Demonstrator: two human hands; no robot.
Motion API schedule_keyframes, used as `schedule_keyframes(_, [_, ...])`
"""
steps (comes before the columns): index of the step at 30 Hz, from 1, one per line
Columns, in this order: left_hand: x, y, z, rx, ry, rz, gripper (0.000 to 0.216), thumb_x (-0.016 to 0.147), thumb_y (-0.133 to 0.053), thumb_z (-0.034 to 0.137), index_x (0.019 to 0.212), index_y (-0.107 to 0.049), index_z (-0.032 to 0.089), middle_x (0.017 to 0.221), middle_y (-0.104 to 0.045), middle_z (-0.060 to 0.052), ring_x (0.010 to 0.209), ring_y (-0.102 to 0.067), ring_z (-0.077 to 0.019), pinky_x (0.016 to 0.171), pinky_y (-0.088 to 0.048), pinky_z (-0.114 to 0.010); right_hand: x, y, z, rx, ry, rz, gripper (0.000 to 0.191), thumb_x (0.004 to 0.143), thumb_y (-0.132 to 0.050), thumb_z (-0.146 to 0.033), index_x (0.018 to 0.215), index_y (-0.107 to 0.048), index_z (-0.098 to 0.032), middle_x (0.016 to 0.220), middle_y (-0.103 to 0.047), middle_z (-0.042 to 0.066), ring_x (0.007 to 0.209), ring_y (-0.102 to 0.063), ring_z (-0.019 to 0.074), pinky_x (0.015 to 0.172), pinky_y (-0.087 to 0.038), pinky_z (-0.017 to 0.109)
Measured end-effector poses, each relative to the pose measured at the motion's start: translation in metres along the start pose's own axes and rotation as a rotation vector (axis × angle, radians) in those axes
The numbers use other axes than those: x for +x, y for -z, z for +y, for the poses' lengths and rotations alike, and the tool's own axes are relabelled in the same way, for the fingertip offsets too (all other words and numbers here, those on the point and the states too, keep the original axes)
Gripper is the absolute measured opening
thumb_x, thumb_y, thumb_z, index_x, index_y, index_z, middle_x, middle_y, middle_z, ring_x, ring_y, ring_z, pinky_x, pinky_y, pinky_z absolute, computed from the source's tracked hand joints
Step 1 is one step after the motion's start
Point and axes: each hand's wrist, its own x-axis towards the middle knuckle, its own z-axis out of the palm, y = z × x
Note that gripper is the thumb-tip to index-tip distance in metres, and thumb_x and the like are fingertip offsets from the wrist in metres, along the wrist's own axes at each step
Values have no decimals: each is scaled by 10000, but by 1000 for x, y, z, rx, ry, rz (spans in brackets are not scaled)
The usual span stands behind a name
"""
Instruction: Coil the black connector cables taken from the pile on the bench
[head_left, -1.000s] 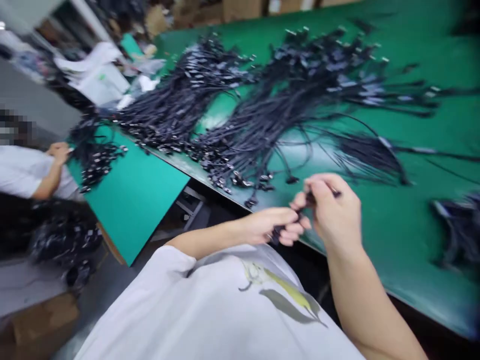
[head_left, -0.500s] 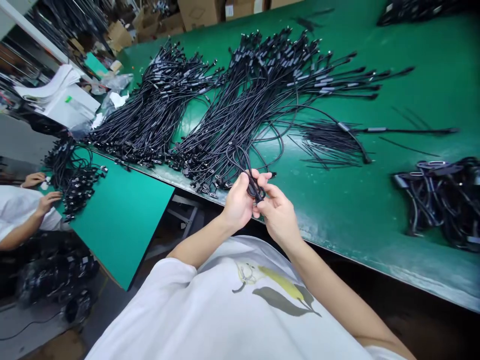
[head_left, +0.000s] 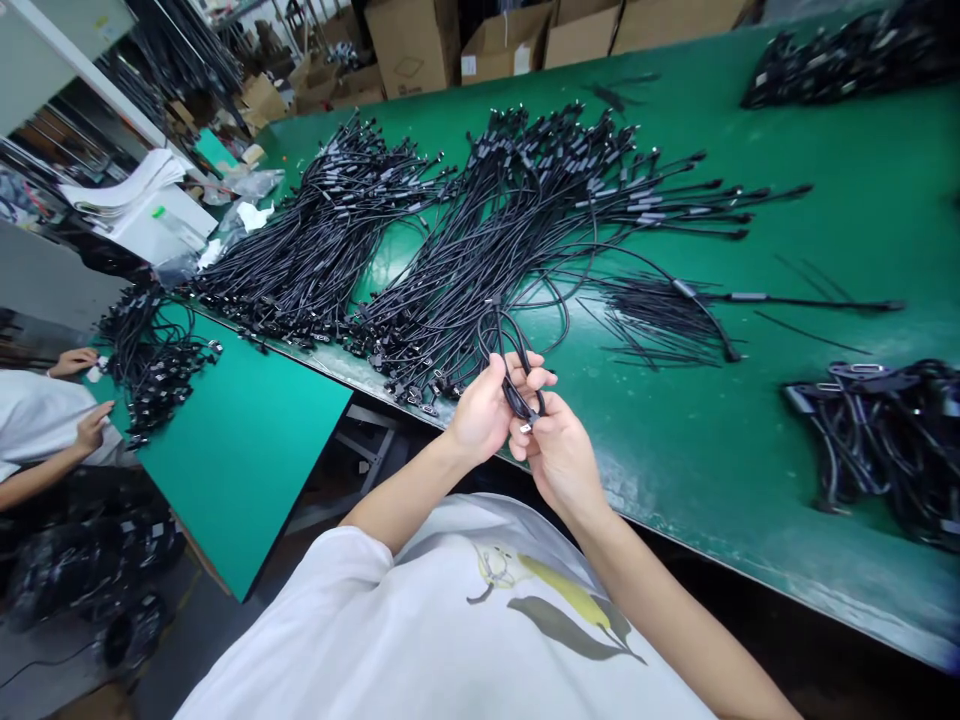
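A looped black cable [head_left: 514, 385] is held between both hands above the table's front edge. My left hand [head_left: 484, 412] closes around its coils, thumb upward. My right hand [head_left: 561, 448] pinches the cable's lower end, where a small light connector tip shows. The upper loops stick out past my fingers toward a large pile of black cables [head_left: 495, 225] with grey sleeves. Right of that pile lies a bunch of thin black ties [head_left: 664, 310], with a single straight cable [head_left: 817, 300] beside it.
Coiled cables [head_left: 885, 430] lie at the right, more bundles [head_left: 847, 65] at the far right. A second cable pile [head_left: 322, 220] is at the left. Beyond a lower green board [head_left: 247, 450], a co-worker's hands [head_left: 91, 425] touch cables. Cardboard boxes [head_left: 412, 45] stand behind the table [head_left: 697, 420].
The view has tilted up a little, so the scene sits lower. My hands still grip the looped cable, and its connector end now shows more clearly at my right fingers.
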Motion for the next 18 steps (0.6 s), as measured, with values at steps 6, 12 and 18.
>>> schedule_keyframes(6, [-1, 3, -5, 164, 4, 21, 371, 927, -504, 494, 1021, -607, 151, 773, -613, -15, 543, -500, -74, 489, -395, -191, 6, 8, 2, -146, -1, -72, 584, 642, -832, -417, 1015, -408, -268, 871, -473, -41, 579, -539, 83, 514, -544, 243])
schedule_keyframes(12, [-1, 10, -5, 282, -125, -86, 354, 792, -719, 289, 1108, -609, 171, 1131, -668, -83, 1107, -608, -187, 979, -448, -308, 2, 29, 0, -279, -36, -62, 530, 783, -702, -463, 1177, -424, -242, 1187, -509, 69, 770, -651, 134, 747, -614, 374])
schedule_keyframes(18, [-5, 28, 2, 261, 30, -70, 452, 767, -751, 379, 1135, -594, 168, 1117, -667, -100, 1062, -634, -216, 965, -475, -394, -10, 61, -25, -740, 213, 85, 643, 809, -664, -482, 1336, -415, -209, 1031, -575, 65, 724, -612, 136, 675, -570, 311])
